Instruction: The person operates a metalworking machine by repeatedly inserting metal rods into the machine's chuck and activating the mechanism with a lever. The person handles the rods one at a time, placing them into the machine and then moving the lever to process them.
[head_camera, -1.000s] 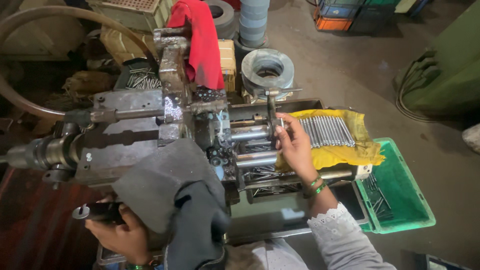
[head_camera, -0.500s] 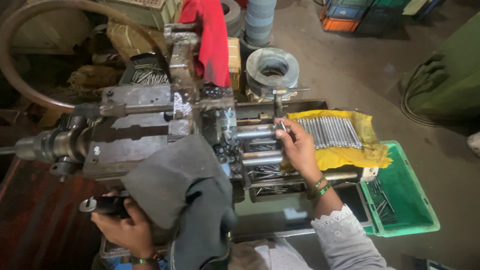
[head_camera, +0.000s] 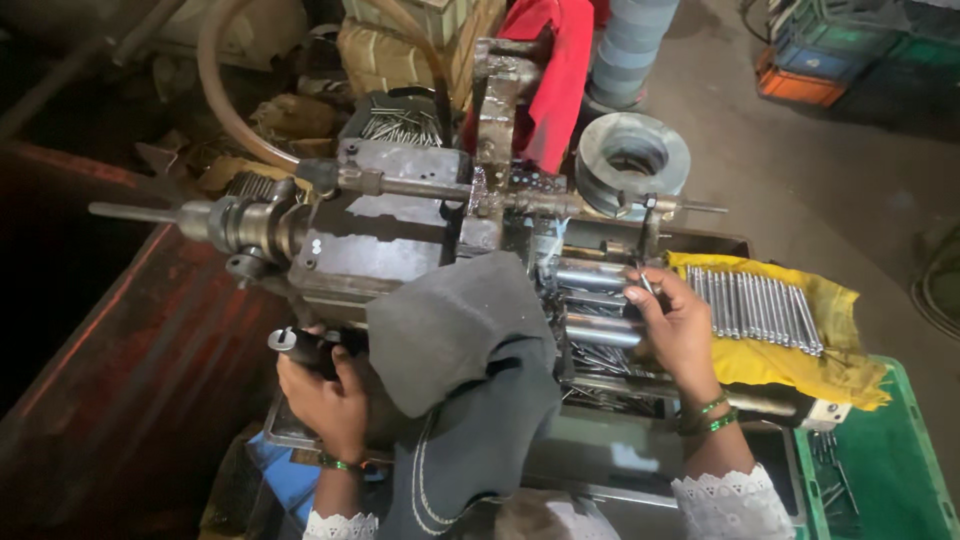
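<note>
My left hand (head_camera: 325, 390) grips a dark lever handle (head_camera: 292, 343) at the front left of a grey metal machine (head_camera: 385, 235). My right hand (head_camera: 678, 325) pinches a thin metal rod (head_camera: 646, 283) at the machine's shiny rollers (head_camera: 590, 305). A dark grey cloth (head_camera: 465, 350) drapes over the machine's front between my hands. Just right of my right hand, a row of several metal rods (head_camera: 755, 305) lies on a yellow cloth (head_camera: 800, 360).
A green crate (head_camera: 885, 470) with a few rods sits at the lower right. A red cloth (head_camera: 560, 70) hangs over the machine's back, beside a grey metal ring (head_camera: 632, 160). A box of rods (head_camera: 395, 125) stands behind. A rusty red panel (head_camera: 130, 350) fills the left.
The view has shifted so the machine sits more to the right and closer. My right hand stays at the rollers with the rod, my left hand keeps hold of the handle.
</note>
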